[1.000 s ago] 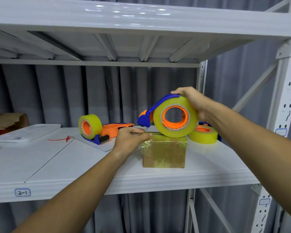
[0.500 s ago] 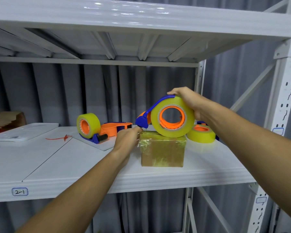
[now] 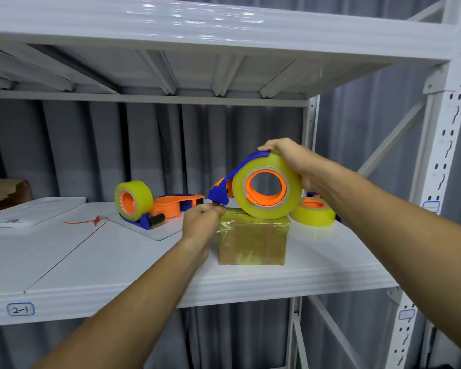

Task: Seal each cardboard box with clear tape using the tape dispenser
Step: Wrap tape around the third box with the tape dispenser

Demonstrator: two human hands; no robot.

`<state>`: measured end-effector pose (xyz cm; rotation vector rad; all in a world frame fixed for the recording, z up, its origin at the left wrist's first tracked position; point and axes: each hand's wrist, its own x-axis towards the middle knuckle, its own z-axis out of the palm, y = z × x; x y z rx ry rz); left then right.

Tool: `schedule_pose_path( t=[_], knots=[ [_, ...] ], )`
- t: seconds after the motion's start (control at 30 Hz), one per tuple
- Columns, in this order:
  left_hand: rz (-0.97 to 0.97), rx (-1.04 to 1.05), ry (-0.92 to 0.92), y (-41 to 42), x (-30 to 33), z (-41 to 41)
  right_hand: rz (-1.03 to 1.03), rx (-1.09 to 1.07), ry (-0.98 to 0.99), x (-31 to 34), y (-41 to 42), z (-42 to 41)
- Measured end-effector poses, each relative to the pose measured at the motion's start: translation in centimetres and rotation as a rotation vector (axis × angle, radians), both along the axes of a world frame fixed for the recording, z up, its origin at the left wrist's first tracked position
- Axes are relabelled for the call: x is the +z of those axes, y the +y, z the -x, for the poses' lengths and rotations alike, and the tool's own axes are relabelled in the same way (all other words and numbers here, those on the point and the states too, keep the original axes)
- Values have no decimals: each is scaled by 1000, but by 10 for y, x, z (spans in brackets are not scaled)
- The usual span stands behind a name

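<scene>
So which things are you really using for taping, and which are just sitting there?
In use:
right hand
tape dispenser
left hand
cardboard box

Just lying about:
second tape dispenser
loose tape roll
red string
white tray

Left hand [image 3: 201, 218] now up at dispenser [image 3: 261, 187] nose.

Two bare, sleeveless forearms, hands [image 3: 201, 222].
</scene>
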<state>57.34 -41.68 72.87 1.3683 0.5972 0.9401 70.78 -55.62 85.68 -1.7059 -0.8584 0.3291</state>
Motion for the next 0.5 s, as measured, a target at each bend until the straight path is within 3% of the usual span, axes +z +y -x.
schedule_pose_path(
  t=[0.5],
  knots=[
    [67, -60, -35, 3, 0, -5, 62, -43, -46, 6, -15, -2]
  ],
)
